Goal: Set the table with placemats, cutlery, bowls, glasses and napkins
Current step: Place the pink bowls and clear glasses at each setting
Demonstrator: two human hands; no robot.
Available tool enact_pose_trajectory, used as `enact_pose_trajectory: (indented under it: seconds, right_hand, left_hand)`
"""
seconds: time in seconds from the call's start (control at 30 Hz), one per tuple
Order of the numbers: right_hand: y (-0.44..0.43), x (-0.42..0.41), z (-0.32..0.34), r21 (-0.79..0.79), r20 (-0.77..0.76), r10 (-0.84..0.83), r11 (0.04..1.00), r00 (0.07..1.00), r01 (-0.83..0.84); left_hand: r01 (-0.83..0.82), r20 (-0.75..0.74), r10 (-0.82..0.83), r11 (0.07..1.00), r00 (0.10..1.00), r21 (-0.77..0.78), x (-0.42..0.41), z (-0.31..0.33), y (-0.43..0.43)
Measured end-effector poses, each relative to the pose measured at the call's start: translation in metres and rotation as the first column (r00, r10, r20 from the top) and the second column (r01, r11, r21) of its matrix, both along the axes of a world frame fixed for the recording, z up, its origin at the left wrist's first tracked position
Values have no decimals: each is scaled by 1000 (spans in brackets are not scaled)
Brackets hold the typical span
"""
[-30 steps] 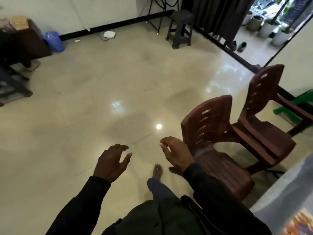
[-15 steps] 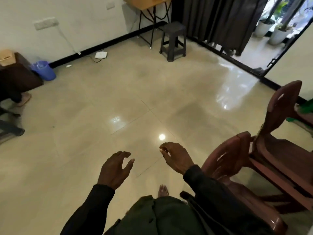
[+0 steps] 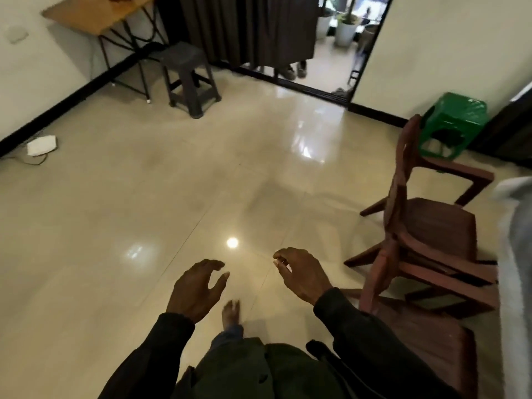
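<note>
- Both hands out in front over the floor (image 3: 115,226), holding nothing. The left hand (image 3: 195,286) has loosely curved fingers and the thumb apart. The right hand (image 3: 302,275) has its fingers bent inward, relaxed. Same pose as half a second ago.
- Dark sleeves on both arms. A bare foot (image 3: 230,312) is on the tiles between the hands, further forward than before.
- Stacked brown chairs (image 3: 426,240) to the right, just beside the right hand and not touched. They show more fully than earlier.
- Grey-white blurred surface (image 3: 515,254) at the right edge; cannot tell what it is. It was not in the frame half a second ago.
- Placemats, cutlery, bowls, glasses, napkins: cannot tell where they are from this view.
- The view has swung right. The blue bin and dark cabinet on the left are now out of frame.
- White device (image 3: 41,145) on the floor by the left wall.
- Green stool (image 3: 452,122) behind the chairs, now wholly in view.
- Dark stool (image 3: 187,76) near a wooden tabletop (image 3: 95,12), now at upper left.
- Dark curtain (image 3: 244,27), with shoes (image 3: 293,70) at its hem.
- White plant pot (image 3: 345,33) beyond the doorway; its contents are blurred.
</note>
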State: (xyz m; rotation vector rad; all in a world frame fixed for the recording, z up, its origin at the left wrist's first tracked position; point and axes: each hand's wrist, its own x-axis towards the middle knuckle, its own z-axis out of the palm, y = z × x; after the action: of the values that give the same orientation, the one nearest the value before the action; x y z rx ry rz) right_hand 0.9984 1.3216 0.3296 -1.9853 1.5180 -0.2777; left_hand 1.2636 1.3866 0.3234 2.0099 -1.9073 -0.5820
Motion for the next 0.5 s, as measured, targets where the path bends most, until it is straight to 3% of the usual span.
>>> enact_pose_trajectory:
  seconds: [0.3,0.5]
  right_hand:
    - [-92,31,14,-19,-64,-248,969,967,247]
    - [-156,13,9,0,-57,-385,923,921,386]
  left_hand:
    - [307,-80,-310,950,947,-51,34,19,-178]
    - [403,-123,-403,915,907,-33,11,15,-282]
